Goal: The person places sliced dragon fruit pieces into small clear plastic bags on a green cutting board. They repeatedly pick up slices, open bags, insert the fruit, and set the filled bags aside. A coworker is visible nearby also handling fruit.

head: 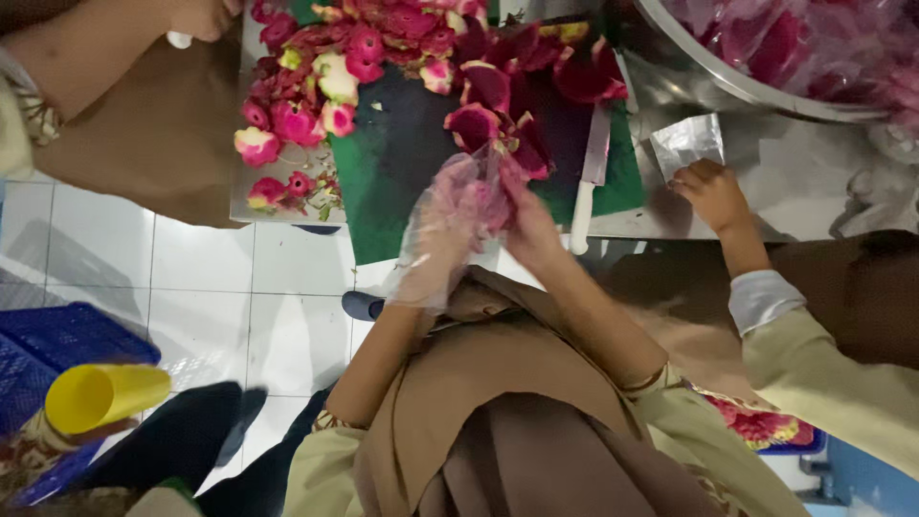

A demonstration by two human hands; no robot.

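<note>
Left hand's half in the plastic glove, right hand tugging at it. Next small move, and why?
Probably pull the clear glove further down the left hand with the right hand: it looks loose and bunched at the wrist, and the knife lies unheld on the green cutting board.

A strip of bare green cutting board (pixel 383 182) lies open before the hands, hemmed by dragon-fruit peels (pixel 316 86) on the left and behind, a knife (pixel 592 172) to the right, and a co-worker's hand (pixel 710 191) beyond.

Steel table (pixel 814 182) under green cutting board (pixel 383 182), peels (pixel 287 120).
</note>
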